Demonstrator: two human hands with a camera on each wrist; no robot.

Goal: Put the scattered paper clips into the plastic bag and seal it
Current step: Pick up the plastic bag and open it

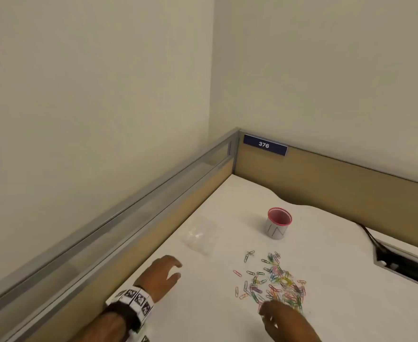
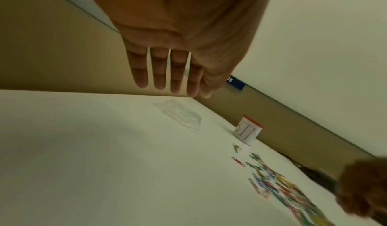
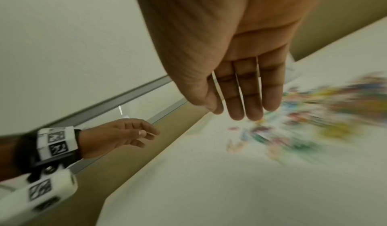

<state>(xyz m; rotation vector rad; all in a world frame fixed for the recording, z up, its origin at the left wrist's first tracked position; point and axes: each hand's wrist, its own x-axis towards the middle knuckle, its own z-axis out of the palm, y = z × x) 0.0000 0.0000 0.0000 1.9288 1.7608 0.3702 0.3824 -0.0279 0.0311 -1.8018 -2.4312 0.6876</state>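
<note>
A heap of coloured paper clips (image 1: 278, 280) lies scattered on the white table, blurred in the right wrist view (image 3: 314, 118) and also seen in the left wrist view (image 2: 278, 183). A clear plastic bag (image 1: 201, 236) lies flat near the left partition; the left wrist view shows the bag (image 2: 181, 114) too. My left hand (image 1: 164, 274) hovers open over the table just short of the bag, fingers straight (image 2: 163, 73). My right hand (image 1: 280, 317) is at the near edge of the clip heap, fingers extended (image 3: 247, 97), holding nothing.
A small white cup with a pink rim (image 1: 279, 223) stands upright behind the clips. A tan partition with a grey rail (image 1: 134, 218) runs along the left, and another with a blue "376" label (image 1: 264, 144) along the back. A cable slot (image 1: 405, 262) opens at right.
</note>
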